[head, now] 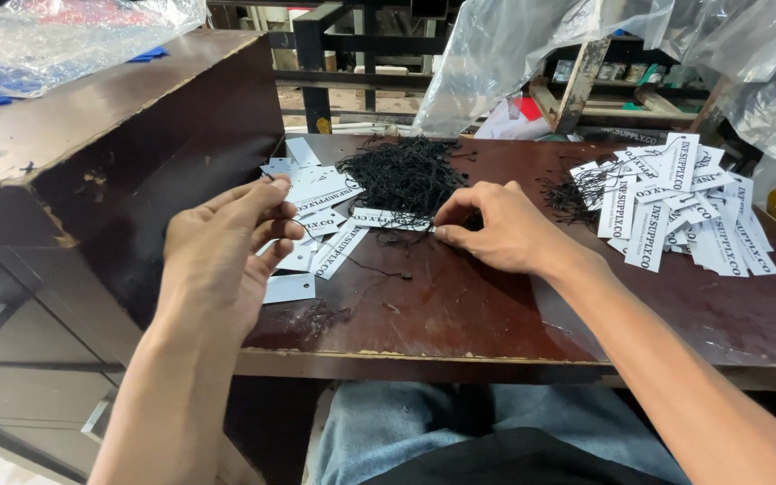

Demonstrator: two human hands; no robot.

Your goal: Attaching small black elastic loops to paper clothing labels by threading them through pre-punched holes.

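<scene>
The right hand point(496, 229) had its grip pinched on one white paper tag point(386, 218) lying on the dark wooden desk point(496, 314), just beside the heap of black strings point(403, 172). The left hand point(222, 251) hovered with fingers loosely curled, empty, above the loose tags point(312, 193). A strung tag pile point(675, 202) lay at the right.

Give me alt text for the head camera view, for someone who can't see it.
A person's right hand pinches a white paper tag beside a heap of black strings on a dark wooden table; the left hand hovers over loose tags.
</scene>
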